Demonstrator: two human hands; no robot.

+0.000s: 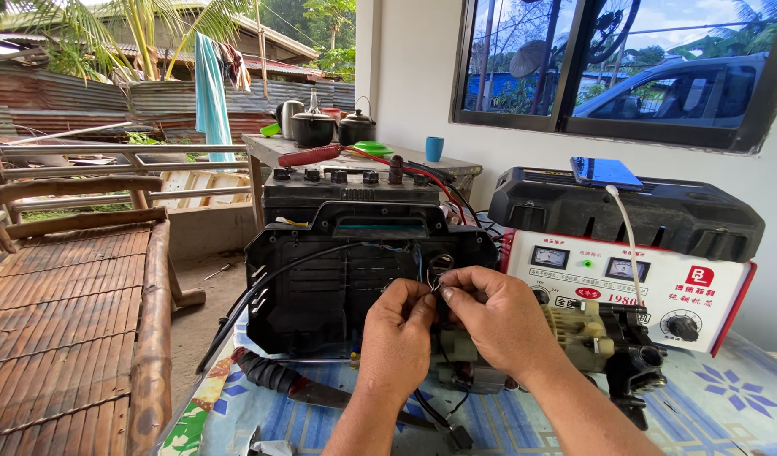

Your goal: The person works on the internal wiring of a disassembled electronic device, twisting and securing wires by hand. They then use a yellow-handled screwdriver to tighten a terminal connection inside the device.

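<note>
Two bare hands meet at the middle of the view, in front of an upright black plastic housing (338, 279) that stands on a desk (726, 405) covered with a blue and white patterned cloth. The left hand (397, 338) has its fingertips pinched together on a thin wire (432, 283) just in front of the housing. The right hand (498, 317) closes its grip on the same wire from the other side, thumb and forefinger pressed together, so the two hands touch at the fingertips. A black cable (262, 295) runs from the housing down its left side. Behind the housing stands a car battery (346, 190) with a red lead on top. To the right sits a white and red charger box (633, 291) with two small dials, and beside the right wrist lies a beige motor part (578, 329). A blue phone (606, 173) rests on a black case (625, 211) behind.
</note>
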